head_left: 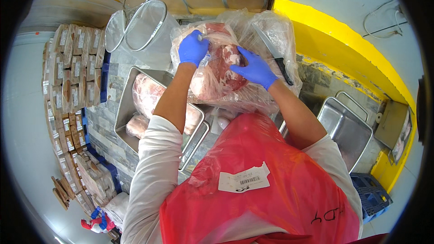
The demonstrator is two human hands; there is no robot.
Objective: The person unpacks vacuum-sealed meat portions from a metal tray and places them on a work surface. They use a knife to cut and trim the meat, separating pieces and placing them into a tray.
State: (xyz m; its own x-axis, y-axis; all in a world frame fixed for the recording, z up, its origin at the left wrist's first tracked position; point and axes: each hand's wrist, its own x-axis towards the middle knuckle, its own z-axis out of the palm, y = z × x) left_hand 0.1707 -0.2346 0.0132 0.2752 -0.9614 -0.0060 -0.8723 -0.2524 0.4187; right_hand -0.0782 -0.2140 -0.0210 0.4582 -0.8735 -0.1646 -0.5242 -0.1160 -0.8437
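Observation:
A large cut of raw red meat (216,74) lies in clear plastic wrap (266,36) on the work surface in front of me. My left hand (193,48), in a blue glove, pinches the plastic at the top left of the meat. My right hand (254,68), also blue-gloved, presses flat on the right side of the meat with fingers spread. A black-handled knife (275,54) lies on the plastic just right of my right hand.
A steel tray (124,108) at the left holds more meat pieces. An empty steel tray (346,129) is at the right. Two wire-rimmed mesh strainers (140,25) stand behind. Stacked labelled packs (72,72) line the left. A yellow ledge (334,49) runs at the right; a blue crate (373,194) sits below.

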